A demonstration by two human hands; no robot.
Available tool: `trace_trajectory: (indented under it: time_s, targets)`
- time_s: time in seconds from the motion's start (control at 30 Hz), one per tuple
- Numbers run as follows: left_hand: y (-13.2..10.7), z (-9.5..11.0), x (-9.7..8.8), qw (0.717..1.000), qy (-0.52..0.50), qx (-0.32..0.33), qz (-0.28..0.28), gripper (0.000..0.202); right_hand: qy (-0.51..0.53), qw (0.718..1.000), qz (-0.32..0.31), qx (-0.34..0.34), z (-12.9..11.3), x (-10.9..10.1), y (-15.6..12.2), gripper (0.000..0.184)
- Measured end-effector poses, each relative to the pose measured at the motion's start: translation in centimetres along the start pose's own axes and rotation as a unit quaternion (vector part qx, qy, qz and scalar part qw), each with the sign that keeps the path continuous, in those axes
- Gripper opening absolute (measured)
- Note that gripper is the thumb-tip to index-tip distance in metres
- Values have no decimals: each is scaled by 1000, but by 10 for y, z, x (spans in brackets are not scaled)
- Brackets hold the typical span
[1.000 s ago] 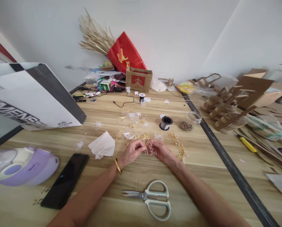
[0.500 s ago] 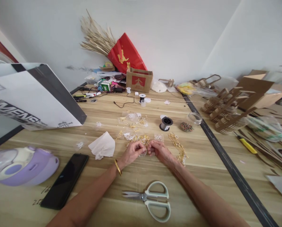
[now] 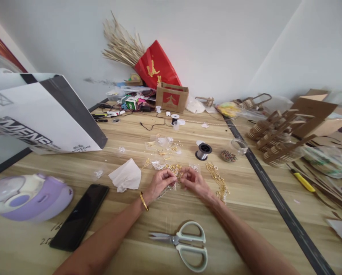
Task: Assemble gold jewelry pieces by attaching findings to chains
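- Left hand [image 3: 158, 183] pinches a silvery strand [image 3: 163, 193] between thumb and forefinger; the strand trails below it over the bench [image 3: 125, 131].
- I judge the strand light, limp and slippery, easily kinked; I would take it near its end, fingertips only.
- Small gold pieces [image 3: 174, 167] lie just beyond the hands, probably hard and quick to scatter.
- Right hand [image 3: 194, 183] has its fingertips drawn together; I cannot tell what they grip.
- Gold chains [image 3: 217, 181] lie beside it, likely tangle-prone; I would lift one end.
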State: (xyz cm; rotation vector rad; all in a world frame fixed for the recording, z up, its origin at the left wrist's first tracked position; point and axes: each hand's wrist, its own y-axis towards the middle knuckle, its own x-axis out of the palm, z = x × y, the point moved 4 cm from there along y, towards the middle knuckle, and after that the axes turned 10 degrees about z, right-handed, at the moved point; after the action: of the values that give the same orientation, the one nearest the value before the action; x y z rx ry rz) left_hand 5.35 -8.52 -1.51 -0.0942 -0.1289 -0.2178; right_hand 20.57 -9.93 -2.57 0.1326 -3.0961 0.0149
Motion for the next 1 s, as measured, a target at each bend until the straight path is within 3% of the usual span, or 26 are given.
trace_trajectory:
  time_s: [0.1,0.23,0.43,0.6,0.7,1.0]
  targets:
    - [1,-2,-2,1000,-8,-7,11,23,-148,987,-13,-61,-7,-1,-1,15]
    - [2,-5,-3,999,-11,-26,22,21,-235,962,5,-138,-11,-7,1,12]
    - [2,-10,-3,998,-44,-51,-1,19,-257,956,-11,-144,-9,-12,3,14]
    - [3,-10,-3,998,-43,-51,-1,18,-284,949,-69,-116,-13,-10,1,16]
    - [2,-7,-3,998,-35,-52,-1,20,-289,949,-72,-104,-15,-12,2,19]
    - [0,-7,2,998,-32,-54,-14,31,-210,969,-75,-105,-22,-11,2,24]
